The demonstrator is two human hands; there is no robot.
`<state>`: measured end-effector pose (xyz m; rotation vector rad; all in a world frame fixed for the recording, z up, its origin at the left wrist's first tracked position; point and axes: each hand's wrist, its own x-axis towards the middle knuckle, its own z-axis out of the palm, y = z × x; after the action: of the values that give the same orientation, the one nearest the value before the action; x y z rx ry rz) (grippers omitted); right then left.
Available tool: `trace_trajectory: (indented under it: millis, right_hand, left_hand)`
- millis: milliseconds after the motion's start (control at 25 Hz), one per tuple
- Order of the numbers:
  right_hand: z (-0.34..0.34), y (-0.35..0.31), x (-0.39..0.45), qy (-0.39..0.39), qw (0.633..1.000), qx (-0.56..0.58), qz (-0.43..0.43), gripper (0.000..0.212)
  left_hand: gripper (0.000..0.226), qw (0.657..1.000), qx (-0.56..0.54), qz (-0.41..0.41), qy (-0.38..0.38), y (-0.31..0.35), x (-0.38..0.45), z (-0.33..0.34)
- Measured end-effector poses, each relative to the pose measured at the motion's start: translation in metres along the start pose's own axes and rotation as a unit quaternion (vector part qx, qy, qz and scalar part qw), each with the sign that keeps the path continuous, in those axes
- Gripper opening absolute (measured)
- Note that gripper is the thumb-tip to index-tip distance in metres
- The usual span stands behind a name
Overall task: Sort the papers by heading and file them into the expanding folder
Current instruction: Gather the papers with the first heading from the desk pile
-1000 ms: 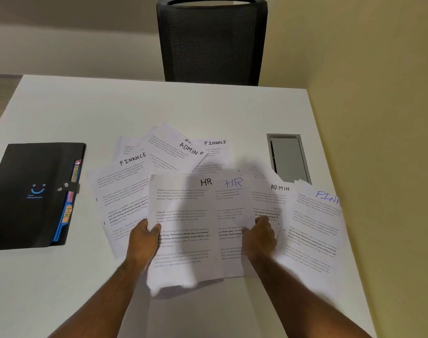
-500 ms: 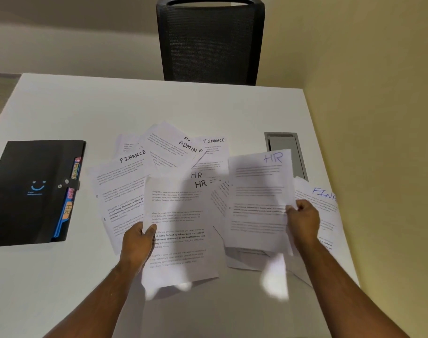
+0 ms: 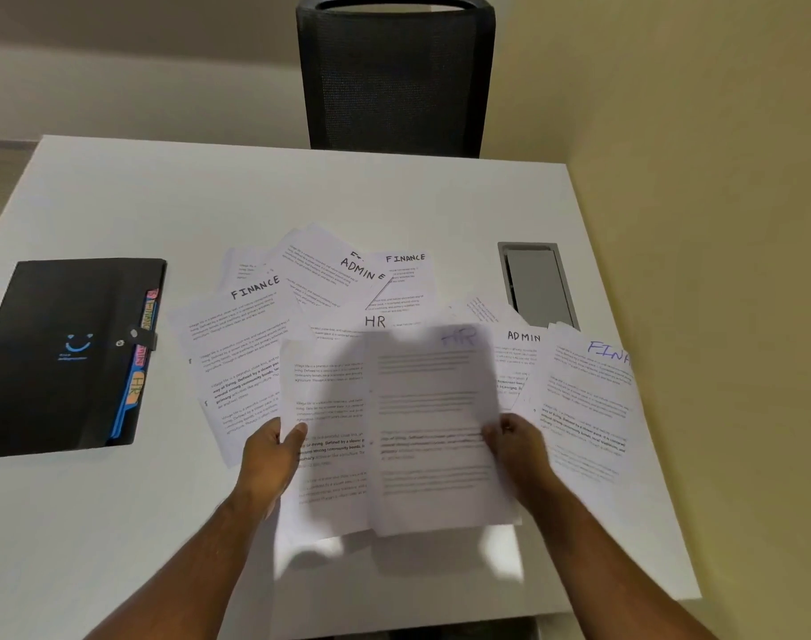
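Observation:
Several printed papers lie fanned on the white table (image 3: 117,187), headed FINANCE (image 3: 255,288), ADMIN (image 3: 523,337) and HR. My left hand (image 3: 274,450) grips the left edge of an HR sheet (image 3: 329,408) lifted above the pile. My right hand (image 3: 514,443) pinches the right edge of a second HR sheet (image 3: 433,422) with a blue heading, blurred, overlapping the first. The black expanding folder (image 3: 57,353) lies shut at the left, coloured index tabs showing along its right side.
A black mesh chair (image 3: 394,76) stands at the table's far side. A grey cable hatch (image 3: 537,284) is set into the table at the right. A yellow wall runs close along the right edge. A blue-headed FINANCE sheet (image 3: 588,399) lies far right.
My right hand has carried the blue-headed HR sheet leftward, from over the right-hand papers onto the HR sheet held in my left hand. The left hand has stayed nearly still.

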<state>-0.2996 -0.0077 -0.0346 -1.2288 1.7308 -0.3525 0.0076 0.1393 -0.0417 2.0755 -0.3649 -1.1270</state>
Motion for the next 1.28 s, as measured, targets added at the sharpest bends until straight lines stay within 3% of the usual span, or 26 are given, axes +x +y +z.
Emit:
trace_trajectory:
  millis: [120,280,680,880,960,1080,1280]
  right_hand:
    - [0.041,0.011,-0.026,-0.039,0.998,0.020,0.041,0.003]
    - [0.075,0.012,-0.046,-0.043,0.996,0.050,0.063,0.005]
    - [0.116,-0.007,-0.062,-0.039,0.995,0.054,0.076,0.004]
    - [0.129,-0.022,-0.059,-0.067,0.997,-0.004,0.042,0.017]
    - [0.127,-0.036,-0.048,-0.060,0.998,-0.002,0.024,0.025]
    - [0.119,-0.063,-0.021,-0.052,0.999,0.006,0.003,0.018]
    - [0.126,-0.105,0.037,-0.011,0.997,-0.071,-0.041,0.029]
  left_hand:
    - [0.017,0.999,-0.038,0.000,-0.039,0.003,-0.010,-0.003]
    - [0.018,0.996,-0.034,-0.005,-0.082,0.002,-0.013,-0.012]
    - [0.013,0.994,0.002,0.014,-0.106,-0.013,0.006,-0.034]
    - [0.010,0.997,0.003,0.015,-0.077,-0.014,0.014,-0.047]
    - [0.013,0.998,0.009,0.014,-0.057,-0.013,0.017,-0.055]
    - [0.017,0.999,0.013,0.017,-0.038,-0.012,0.020,-0.069]
    - [0.018,0.999,-0.011,0.006,-0.031,-0.014,0.022,-0.087]
